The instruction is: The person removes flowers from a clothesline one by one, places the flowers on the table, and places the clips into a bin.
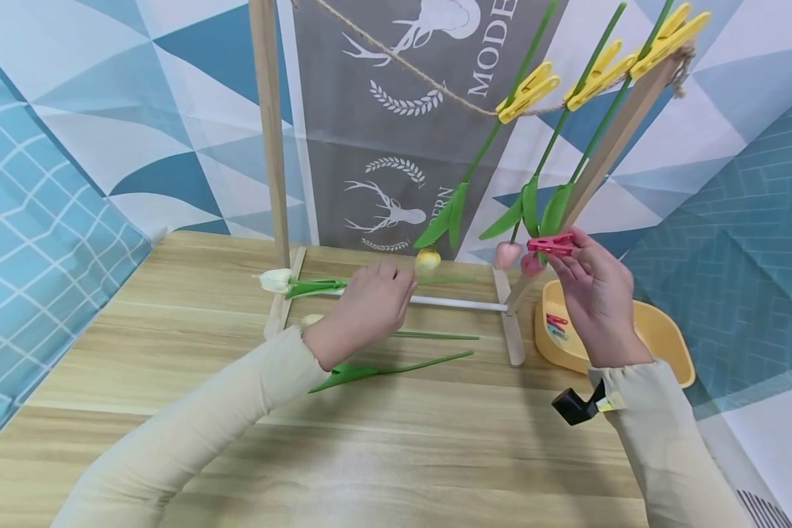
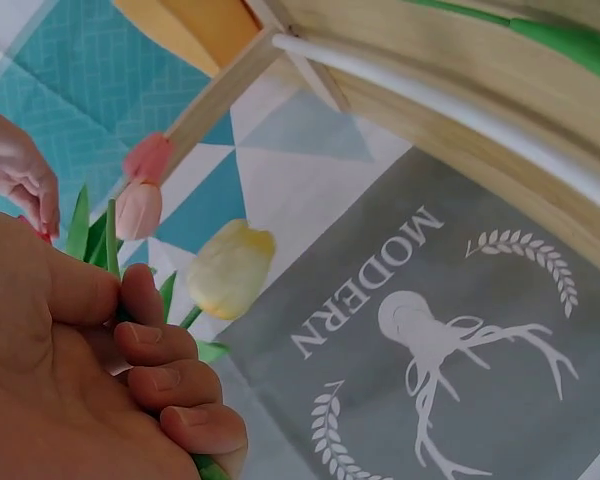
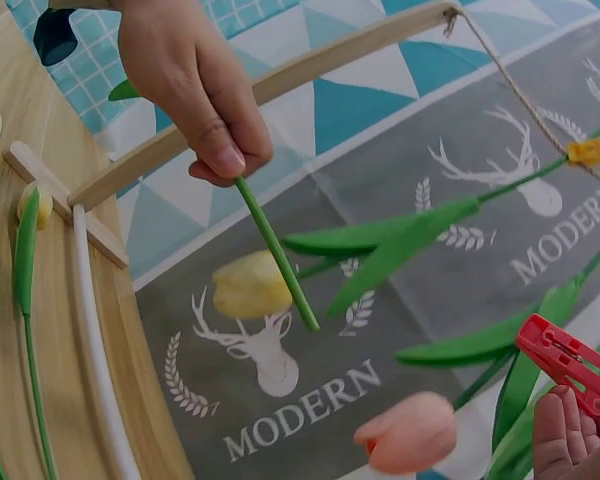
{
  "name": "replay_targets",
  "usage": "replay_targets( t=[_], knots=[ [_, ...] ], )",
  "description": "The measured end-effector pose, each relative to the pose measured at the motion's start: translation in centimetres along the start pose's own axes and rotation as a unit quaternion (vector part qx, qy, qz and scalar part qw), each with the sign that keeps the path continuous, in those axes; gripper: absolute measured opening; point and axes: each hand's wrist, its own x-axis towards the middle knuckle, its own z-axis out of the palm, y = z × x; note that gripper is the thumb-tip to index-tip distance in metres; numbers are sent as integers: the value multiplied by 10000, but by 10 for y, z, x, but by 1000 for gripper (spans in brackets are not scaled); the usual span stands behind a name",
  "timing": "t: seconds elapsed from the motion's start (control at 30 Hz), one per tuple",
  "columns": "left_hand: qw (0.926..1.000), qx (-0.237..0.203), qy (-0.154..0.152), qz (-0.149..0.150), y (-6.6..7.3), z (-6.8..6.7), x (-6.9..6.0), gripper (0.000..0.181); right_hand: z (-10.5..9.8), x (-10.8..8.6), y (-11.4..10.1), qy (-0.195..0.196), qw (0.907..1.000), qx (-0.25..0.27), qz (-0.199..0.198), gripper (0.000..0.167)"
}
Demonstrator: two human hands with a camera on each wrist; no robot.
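My left hand (image 1: 372,301) grips the green stem of a white tulip (image 1: 276,280), its blossom pointing left; in the right wrist view the stem's end (image 3: 298,298) sticks out below the fingers of the left hand (image 3: 202,95). My right hand (image 1: 597,297) pinches a red clothespin (image 1: 551,244) beside the right post. Upside down from the rope (image 1: 435,82) hang a yellow tulip (image 1: 427,261), a light pink one (image 1: 507,255) and a darker pink one (image 1: 532,264), each stem clipped by a yellow clothespin (image 1: 528,92).
Behind my left forearm, tulips with green stems (image 1: 435,363) lie on the wooden table (image 1: 191,345). A wooden frame with a left post (image 1: 270,147) and a white bottom bar (image 1: 458,302) holds the rope. At the right stands a yellow bin (image 1: 673,348) with clothespins (image 1: 557,321) inside.
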Motion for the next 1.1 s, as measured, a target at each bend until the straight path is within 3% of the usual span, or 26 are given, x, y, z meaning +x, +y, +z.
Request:
replay_targets(
  t=[0.37, 0.63, 0.87, 1.1],
  knots=[
    [9977, -141, -651, -137, 6, 13, -11, 23, -32, 5, -1, 299, 9983, 361, 351, 27],
    [9993, -102, -332, -139, 8, 23, -18, 20, -58, 8, -5, 595, 9950, 646, 475, 25],
    [9966, -237, -731, -309, 8, 33, -23, 21, -76, 11, -6, 904, 9933, 592, 398, 22],
    [9973, -232, -667, -222, 6, 45, -27, 23, -95, 14, -8, 1102, 9905, 725, 396, 20]
  ],
)
